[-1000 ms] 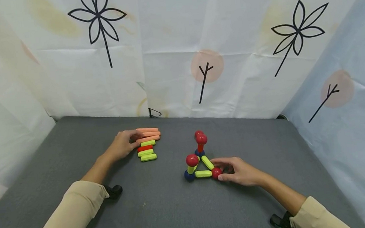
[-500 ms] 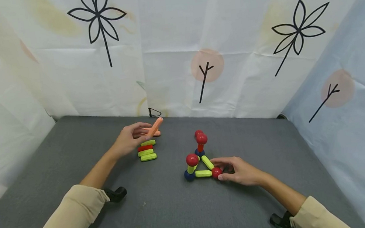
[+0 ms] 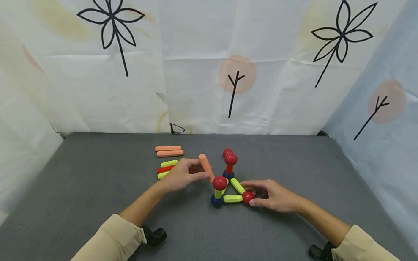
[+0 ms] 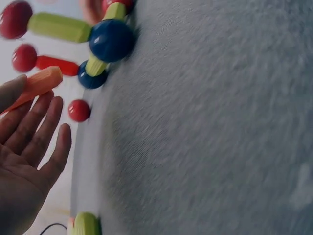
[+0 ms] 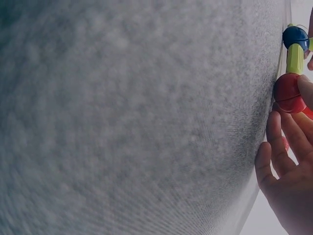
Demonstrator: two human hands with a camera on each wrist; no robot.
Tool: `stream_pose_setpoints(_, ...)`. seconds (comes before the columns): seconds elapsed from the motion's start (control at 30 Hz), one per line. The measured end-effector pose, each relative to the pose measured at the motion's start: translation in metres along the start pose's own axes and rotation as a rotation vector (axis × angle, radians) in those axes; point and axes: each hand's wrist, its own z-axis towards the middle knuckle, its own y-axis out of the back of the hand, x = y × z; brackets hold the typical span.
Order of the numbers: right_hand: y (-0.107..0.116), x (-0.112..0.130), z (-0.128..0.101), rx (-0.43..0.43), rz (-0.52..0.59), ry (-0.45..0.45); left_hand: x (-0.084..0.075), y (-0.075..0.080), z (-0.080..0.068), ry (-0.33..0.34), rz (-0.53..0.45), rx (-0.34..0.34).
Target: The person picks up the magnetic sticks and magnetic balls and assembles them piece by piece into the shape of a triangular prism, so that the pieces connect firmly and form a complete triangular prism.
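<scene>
A triangular frame of yellow-green sticks (image 3: 233, 199) and balls stands on the grey table. Blue balls (image 3: 217, 200) form two corners, each bearing an upright stick, one yellow-green and one red, topped by a red ball (image 3: 220, 183). My right hand (image 3: 275, 196) holds the red corner ball (image 5: 287, 93) between thumb and fingers. To the left of the frame, my left hand (image 3: 184, 175) pinches an orange stick (image 4: 39, 84) between thumb and fingers, raised and tilted. In the head view its lower end reaches close behind the front red ball.
Two orange sticks (image 3: 169, 153) lie toward the back left. Nearer are a red stick (image 3: 165, 169) and yellow-green sticks (image 3: 169, 163), partly hidden by my left hand. A loose red ball (image 4: 79, 110) sits behind the frame. Printed white cloth (image 3: 197, 93) hangs behind the table.
My left hand has picked the nearest orange stick out of the row and carried it right, to the frame, turning it more upright. The right hand stays at the red corner ball.
</scene>
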Motion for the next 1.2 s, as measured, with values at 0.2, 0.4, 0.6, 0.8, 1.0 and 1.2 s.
stream_pose_setpoints(0.2,0.000,0.000,-0.001,0.001,0.000,-0.005,0.004,-0.014,0.005,-0.027,0.076,0.079)
stream_pose_setpoints(0.4,0.000,0.001,0.000,0.002,0.001,-0.014,0.004,-0.023,0.010,-0.010,0.071,0.157)
stream_pose_setpoints(0.6,0.000,0.001,0.000,0.004,-0.002,-0.017,0.003,-0.027,0.013,-0.003,0.057,0.158)
stream_pose_setpoints(0.8,0.000,0.001,0.000,0.004,0.000,-0.010,0.002,-0.029,0.015,0.021,0.062,0.141)
stream_pose_setpoints(1.0,0.000,0.000,0.000,0.005,-0.001,-0.002,-0.002,-0.030,0.019,0.021,0.074,0.173)
stream_pose_setpoints(1.2,0.000,0.000,0.000,0.000,-0.009,0.006,-0.006,-0.031,0.025,0.062,0.102,0.191)
